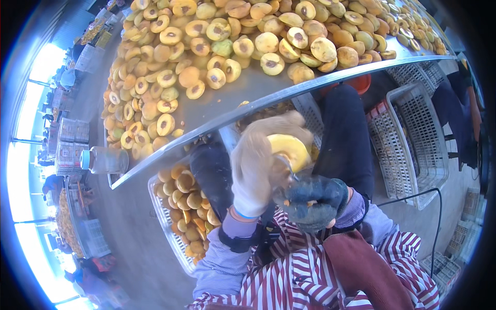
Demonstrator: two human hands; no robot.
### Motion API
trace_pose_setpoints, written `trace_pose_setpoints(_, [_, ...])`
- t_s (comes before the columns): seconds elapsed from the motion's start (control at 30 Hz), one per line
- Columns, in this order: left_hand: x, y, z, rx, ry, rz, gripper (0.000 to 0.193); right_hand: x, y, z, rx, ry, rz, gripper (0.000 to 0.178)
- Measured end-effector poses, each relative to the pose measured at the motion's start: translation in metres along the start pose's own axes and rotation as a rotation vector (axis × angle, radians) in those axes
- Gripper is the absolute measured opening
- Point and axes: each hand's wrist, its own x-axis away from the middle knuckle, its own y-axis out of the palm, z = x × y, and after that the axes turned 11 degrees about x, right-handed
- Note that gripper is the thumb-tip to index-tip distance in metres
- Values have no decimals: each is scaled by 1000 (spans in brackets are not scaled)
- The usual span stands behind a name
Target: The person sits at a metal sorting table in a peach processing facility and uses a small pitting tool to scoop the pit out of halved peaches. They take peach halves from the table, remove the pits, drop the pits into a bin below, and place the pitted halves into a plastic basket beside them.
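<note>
My left hand (251, 168), in a pale glove blurred by motion, is wrapped round a yellow peach half (293, 150) above my lap. The cut face of the fruit is turned up and to the right. In a dark, worn glove, my right hand (316, 200) is closed round a small metal tool (289, 168). Its thin tip lies against the lower edge of the fruit; the handle is mostly hidden in my fist. Beyond my hands, many halved peaches (217, 77) are heaped on a metal table (217, 107), several with brown pits or hollows showing.
Left of my knees stands a white crate (155, 192) of peach halves. Between my legs, a light crate (309, 111) holds dark scraps. Stacked plastic crates (413, 150) and a black cable (439, 217) are on the right. A clear jar (109, 160) stands beyond the table's left corner.
</note>
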Motion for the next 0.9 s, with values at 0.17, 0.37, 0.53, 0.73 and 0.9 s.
trace_pose_setpoints(0.17, [-16, 2, -9, 917, -534, 359, 71, -5, -27, -2, 175, -59, -231, 34])
trace_pose_setpoints(0.37, [1, -77, -17, 363, -266, 619, 66, -1, -40, -19, 190, -34, -62, 34])
trace_pose_setpoints(0.53, [25, -123, 23, 95, -248, 810, 65, -23, -47, -18, 251, 55, 35, 17])
trace_pose_setpoints(0.73, [17, -60, -8, 40, -284, 328, 72, -40, -34, -11, 318, 51, 147, 13])
trace_pose_setpoints(0.9, [3, -24, -15, 99, -324, 200, 58, -39, -33, 2, 554, -32, 343, 17])
